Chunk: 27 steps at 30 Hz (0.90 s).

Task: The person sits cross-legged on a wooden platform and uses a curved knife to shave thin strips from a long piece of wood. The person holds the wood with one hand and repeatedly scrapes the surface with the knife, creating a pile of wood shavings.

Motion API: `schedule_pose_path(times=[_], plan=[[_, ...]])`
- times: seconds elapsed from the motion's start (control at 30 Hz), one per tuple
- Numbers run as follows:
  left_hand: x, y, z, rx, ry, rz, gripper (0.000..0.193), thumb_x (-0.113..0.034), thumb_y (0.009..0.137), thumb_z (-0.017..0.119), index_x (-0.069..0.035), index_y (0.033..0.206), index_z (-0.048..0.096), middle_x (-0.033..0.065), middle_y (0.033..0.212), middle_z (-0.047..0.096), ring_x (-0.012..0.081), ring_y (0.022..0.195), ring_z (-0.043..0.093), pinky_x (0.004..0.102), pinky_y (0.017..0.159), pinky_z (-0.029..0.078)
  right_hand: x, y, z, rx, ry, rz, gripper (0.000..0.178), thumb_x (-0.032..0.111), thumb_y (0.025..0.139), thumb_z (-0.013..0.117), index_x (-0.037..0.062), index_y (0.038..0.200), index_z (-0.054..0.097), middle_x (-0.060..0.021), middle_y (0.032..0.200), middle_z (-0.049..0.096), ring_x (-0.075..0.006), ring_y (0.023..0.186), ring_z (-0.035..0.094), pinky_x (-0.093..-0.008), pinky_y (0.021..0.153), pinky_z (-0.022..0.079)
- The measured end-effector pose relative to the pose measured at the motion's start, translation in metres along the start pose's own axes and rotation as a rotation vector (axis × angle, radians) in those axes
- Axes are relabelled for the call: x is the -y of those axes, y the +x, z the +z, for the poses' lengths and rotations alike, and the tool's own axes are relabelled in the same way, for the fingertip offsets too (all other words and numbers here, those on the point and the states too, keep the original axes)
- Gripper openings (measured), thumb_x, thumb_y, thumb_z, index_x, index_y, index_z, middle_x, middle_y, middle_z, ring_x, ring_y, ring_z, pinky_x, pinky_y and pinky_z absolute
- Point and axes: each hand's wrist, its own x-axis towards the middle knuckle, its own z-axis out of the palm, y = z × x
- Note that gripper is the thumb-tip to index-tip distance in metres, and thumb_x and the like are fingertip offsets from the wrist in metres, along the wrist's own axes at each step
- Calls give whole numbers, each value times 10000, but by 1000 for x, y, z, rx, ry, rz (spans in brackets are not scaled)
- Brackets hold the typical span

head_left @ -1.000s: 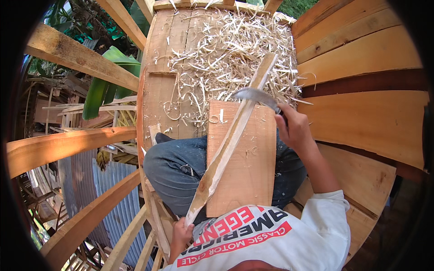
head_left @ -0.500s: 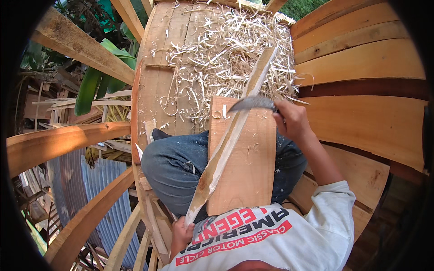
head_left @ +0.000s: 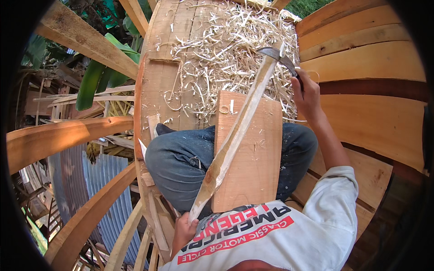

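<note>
My left hand (head_left: pixel 184 229) is closed round the near end of a long, partly shaved wooden stick (head_left: pixel 234 133). The stick slants away to the upper right across a flat board (head_left: pixel 250 167) lying on my lap. In my right hand (head_left: pixel 308 92) is a dark knife with a curved blade (head_left: pixel 281 57), the fingers wrapped round its handle. That blade lies across the far tip of the stick, where a pale curl of wood stands up beside it. The stick's facing side is pale and freshly cut; brown skin remains along its left edge.
Curly wood shavings (head_left: pixel 239 54) cover much of the plank floor (head_left: pixel 158 86) ahead of me. Wooden side planks (head_left: pixel 361 117) rise on the right. Curved wooden ribs (head_left: pixel 72 135) stand on the left, with corrugated metal sheets (head_left: pixel 106 189) and plants beyond them.
My right hand has pushed the knife up and away along the stick, from over the board to the far tip. My left hand keeps its grip at the near end.
</note>
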Motion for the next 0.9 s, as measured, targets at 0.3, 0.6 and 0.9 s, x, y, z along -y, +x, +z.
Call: schedule_pose_path(times=[0.3,0.6,0.9], plan=[[14,-2,-4,6,21,18,420,-389,836,598,29,810,559,246,625,533,470,661,566,418,539,433,-21,4,-7,-157,112,150,215,221,957,502,10,960,545,-127,586,510,-232,507,528,-336,507,408],[15,-1,6,-61,45,106,440,-402,860,565,32,790,552,168,570,517,278,517,547,376,509,416,-51,-44,22,-142,556,474,255,240,969,484,-5,933,546,2,607,439,-69,552,375,-267,493,319],[55,-1,3,14,-189,56,563,-583,865,513,-34,736,511,-30,565,442,69,517,426,256,454,341,-67,-58,58,-219,813,551,247,249,957,511,20,871,551,61,610,390,-30,539,324,-241,469,251]])
